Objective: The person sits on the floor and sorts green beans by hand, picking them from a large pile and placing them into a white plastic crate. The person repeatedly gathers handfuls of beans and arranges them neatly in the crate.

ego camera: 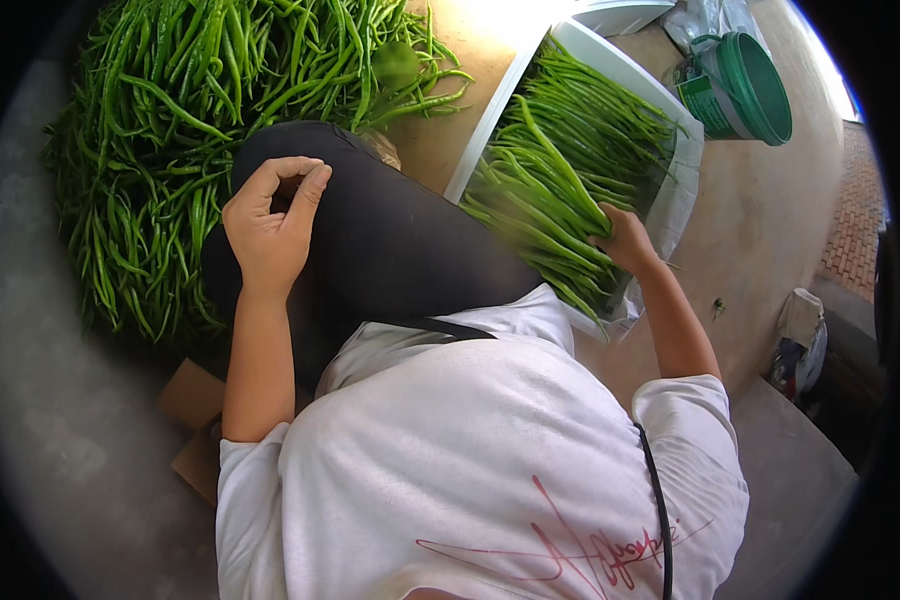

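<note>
My right hand [626,238] grips the near ends of a small bunch of long green chili peppers [562,169]. This bunch lies slantwise over more long peppers [600,101], laid roughly side by side in a white box [489,129]. A pale plastic liner [679,214] hangs over the box's right rim. Above my dark-trousered leg [412,240], my left hand [271,221] is raised, thumb tip and forefinger brought together, with nothing visible between them. Left of and beyond that leg spreads a big loose heap of green chili peppers [157,150].
A green bucket [750,90] lies tipped beyond the box, near clear plastic bags [709,22]. Part of another white container [622,16] shows at the top. Cardboard [191,394] sits by my left elbow. At far right are a stuffed bag [799,345] and brick paving [855,210].
</note>
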The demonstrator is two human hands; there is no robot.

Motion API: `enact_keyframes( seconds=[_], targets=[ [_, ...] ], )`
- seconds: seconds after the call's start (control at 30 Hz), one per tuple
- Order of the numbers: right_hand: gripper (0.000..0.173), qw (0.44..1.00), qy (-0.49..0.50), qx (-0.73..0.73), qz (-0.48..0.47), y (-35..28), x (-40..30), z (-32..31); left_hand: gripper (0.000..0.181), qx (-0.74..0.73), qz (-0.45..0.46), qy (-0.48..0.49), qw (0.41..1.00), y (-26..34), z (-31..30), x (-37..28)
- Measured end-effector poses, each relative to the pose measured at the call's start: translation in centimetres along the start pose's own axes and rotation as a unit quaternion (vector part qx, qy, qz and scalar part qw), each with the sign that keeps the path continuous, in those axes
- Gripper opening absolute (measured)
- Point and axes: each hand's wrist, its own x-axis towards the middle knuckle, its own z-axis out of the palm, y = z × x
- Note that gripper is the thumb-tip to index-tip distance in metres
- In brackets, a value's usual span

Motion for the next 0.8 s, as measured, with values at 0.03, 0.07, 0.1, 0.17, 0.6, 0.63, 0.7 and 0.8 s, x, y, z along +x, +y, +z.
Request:
enact_keyframes(
  seconds=[0.03,0.07,0.1,0.17,0.6,0.63,0.7,0.8],
  targets=[
    [0.051,1.000,-0.006,0.018,0.001,0.1,0.2,1.1,0.007,0.013,0.009,0.008,1.000,-0.1,0.2,0.1],
    [0.047,0.999,-0.012,0.035,0.003,0.3,0.3,1.9,0.008,0.026,0.019,0.015,0.999,-0.2,0.4,0.2],
    [0.050,1.000,-0.002,0.022,-0.011,0.5,0.5,2.2,0.008,0.039,0.030,0.024,0.999,-0.3,0.6,0.3],
    [0.057,0.999,0.017,-0.004,-0.040,0.8,0.9,2.8,0.008,0.061,0.054,0.032,0.996,-0.4,0.8,0.3],
    [0.039,0.982,0.179,-0.057,0.009,2.7,3.5,3.8,0.006,0.118,0.115,0.050,0.985,-0.5,1.7,0.4],
    [0.037,0.977,0.211,-0.030,0.009,2.5,3.5,3.5,0.006,0.118,0.116,0.052,0.985,-0.5,1.7,0.4],
    [0.032,0.962,0.271,0.025,0.009,1.4,2.9,2.2,0.006,0.119,0.118,0.054,0.984,-0.5,1.5,0.4],
    [0.027,0.963,0.260,0.029,-0.070,-0.3,0.0,0.8,0.006,0.112,0.109,0.050,0.986,-0.7,1.4,0.3]
  ],
)
